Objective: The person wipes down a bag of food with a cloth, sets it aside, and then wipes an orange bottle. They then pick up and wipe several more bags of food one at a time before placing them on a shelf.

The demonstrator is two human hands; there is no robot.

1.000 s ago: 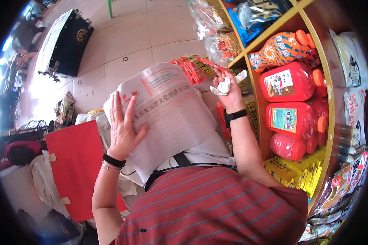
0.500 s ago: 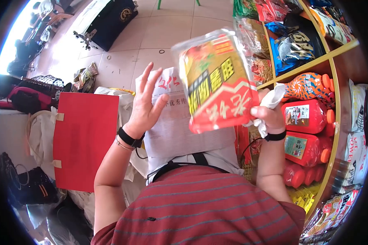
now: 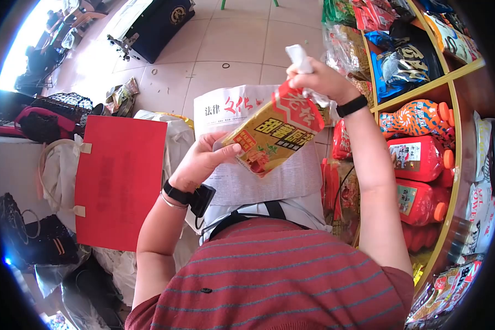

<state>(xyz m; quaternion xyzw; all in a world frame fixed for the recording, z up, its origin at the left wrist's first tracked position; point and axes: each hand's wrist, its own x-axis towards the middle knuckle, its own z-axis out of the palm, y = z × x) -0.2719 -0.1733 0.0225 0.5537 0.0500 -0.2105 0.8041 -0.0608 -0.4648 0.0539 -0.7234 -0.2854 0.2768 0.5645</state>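
Note:
A gold-and-red food packet (image 3: 275,132) with bold Chinese lettering hangs tilted above the newspaper (image 3: 242,190) on my lap. My left hand (image 3: 206,159) pinches its lower left corner, thumb on the front face. At the red upper end is my right hand (image 3: 319,82), its fingers closed round a crumpled white tissue (image 3: 298,58). The tissue and fingers press on that end of the packet; part of the contact is hidden behind it.
To the right, a wooden shelf (image 3: 415,100) holds red bottles (image 3: 415,157) and snack bags (image 3: 401,63). A red paper bag (image 3: 121,181) stands on my left. A dark blue box (image 3: 159,33) sits on the tiled floor ahead.
The packet has turned round and come lower. My left hand has gone from spread and free to gripping its corner. My right hand has moved up and inward with the tissue.

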